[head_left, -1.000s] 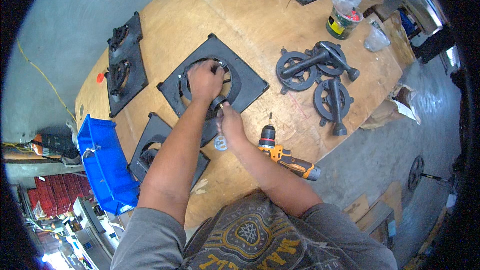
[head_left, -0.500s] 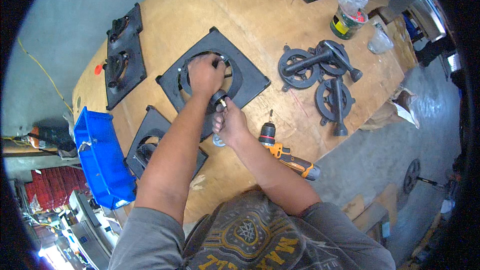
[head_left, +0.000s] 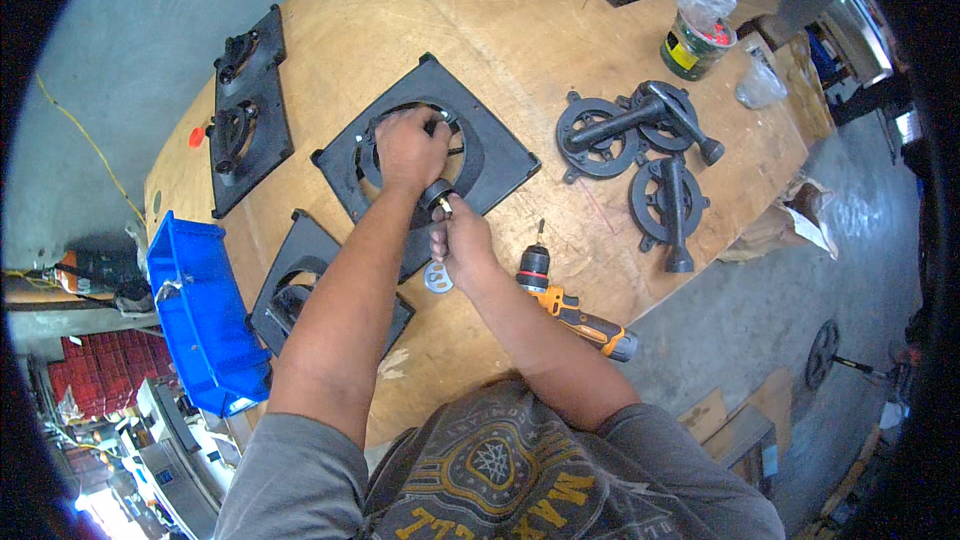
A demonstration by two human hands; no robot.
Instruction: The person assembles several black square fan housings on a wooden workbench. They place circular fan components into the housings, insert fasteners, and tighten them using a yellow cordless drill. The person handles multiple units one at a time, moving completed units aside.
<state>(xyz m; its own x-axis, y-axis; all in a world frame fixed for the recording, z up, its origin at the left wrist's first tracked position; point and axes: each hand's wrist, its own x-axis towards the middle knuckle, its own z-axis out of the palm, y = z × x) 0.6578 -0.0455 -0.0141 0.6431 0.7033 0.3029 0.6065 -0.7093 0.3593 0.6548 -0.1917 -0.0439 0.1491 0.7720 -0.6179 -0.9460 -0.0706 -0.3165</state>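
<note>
A square black stove plate [head_left: 470, 120] with a round opening lies on the wooden table in front of me. My left hand [head_left: 412, 148] is closed over a black burner in that opening, though most of the burner is under my fingers. The burner's pipe end [head_left: 434, 194] points toward me and carries a small brass fitting [head_left: 446, 206]. My right hand [head_left: 466, 245] is closed, its thumb and fingers pinching at this fitting. On the table below the right hand's fingers rests a grey disc with holes [head_left: 437, 277].
A yellow and black cordless drill [head_left: 575, 318] lies right of my right forearm. Three ring burners with pipes [head_left: 600, 135] are farther right, beyond them a tub [head_left: 690, 50]. More black plates [head_left: 255, 120] and a blue bin [head_left: 205, 310] are at the left.
My right hand has shifted slightly and its fingers have moved at the brass fitting, showing more of the grey disc. My left hand stays on the burner.
</note>
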